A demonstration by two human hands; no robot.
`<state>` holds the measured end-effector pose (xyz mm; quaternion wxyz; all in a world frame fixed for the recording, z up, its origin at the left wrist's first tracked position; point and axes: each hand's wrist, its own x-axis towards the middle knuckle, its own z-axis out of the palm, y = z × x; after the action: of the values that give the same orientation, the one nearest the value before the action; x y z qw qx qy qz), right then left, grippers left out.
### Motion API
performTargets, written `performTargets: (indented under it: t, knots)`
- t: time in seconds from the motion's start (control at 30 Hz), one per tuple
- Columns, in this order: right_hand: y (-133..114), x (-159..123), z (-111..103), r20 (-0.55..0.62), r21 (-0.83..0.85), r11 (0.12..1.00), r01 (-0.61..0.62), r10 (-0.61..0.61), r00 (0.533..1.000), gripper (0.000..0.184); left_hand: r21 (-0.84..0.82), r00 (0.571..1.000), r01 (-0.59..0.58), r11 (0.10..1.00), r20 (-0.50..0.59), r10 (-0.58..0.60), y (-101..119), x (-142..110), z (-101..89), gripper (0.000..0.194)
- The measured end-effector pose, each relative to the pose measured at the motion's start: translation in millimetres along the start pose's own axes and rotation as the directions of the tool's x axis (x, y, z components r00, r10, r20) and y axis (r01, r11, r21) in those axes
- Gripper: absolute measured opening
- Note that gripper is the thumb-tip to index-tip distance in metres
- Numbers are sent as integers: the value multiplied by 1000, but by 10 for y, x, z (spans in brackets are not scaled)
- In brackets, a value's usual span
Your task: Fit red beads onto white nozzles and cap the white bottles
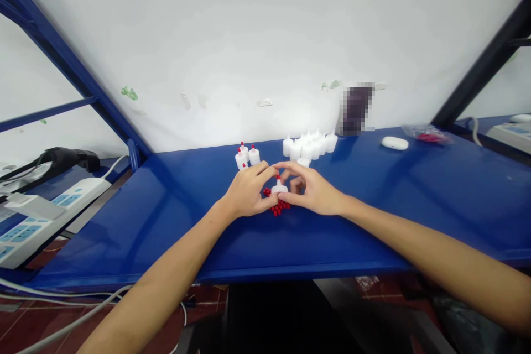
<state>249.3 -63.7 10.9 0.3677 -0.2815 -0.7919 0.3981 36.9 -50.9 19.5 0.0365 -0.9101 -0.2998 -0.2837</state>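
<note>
A white nozzle cap (279, 188) with a small red tip cap (278, 180) stands upright between my two hands, just above the blue table (199, 188). My left hand (251, 191) closes on its left side, with the thumb at the base and the fingers curled up by the red tip. From the other side my right hand (316, 191) pinches it, thumb low and index finger bent over near the tip. Loose small red tip caps (280, 208) lie in a pile below and partly behind the fingers.
Several white nozzle caps with red tips (254, 155) stand at the back left. White ones without red tips (307, 150) cluster at the back right. A white oval case (395, 143) and a plastic bag (429, 134) lie farther right. A power strip (53, 207) is at left.
</note>
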Motion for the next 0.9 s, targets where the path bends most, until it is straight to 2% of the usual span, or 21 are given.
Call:
performTargets:
  t: [0.17, 0.27, 0.43, 0.53, 0.73, 0.8, 0.9]
  knots:
    - [-47, -28, -39, 76, -328, 937, 118, -99, 992, 63, -76, 997, -67, 995, 44, 70, 28, 7, -28, 24]
    - [-75, -39, -39, 129, -432, 884, 181, -138, 982, 69, -148, 994, -89, 985, 53, 98, 56, 10, -21, 18]
    - [-84, -45, 2, 153, -433, 838, 333, -296, 943, 60, -227, 997, -80, 971, -14, 79, 117, 9, 4, 14]
    - [-85, -52, 28, 144, -434, 819, 374, -347, 927, 53, -259, 996, -81, 962, -61, 67, 157, 8, 22, 12]
    - [-89, -44, 13, 154, -417, 818, 397, -367, 917, 51, -326, 998, -53, 944, -59, 35, 150, 2, 12, 13]
    - [-76, -31, -13, 131, -417, 826, 378, -357, 925, 51, -353, 999, -29, 935, -35, 18, 109, 1, -15, 22]
    - [-41, -17, -38, 61, -426, 842, 332, -339, 939, 49, -397, 998, 58, 916, -8, -67, 67, 5, -34, 29]
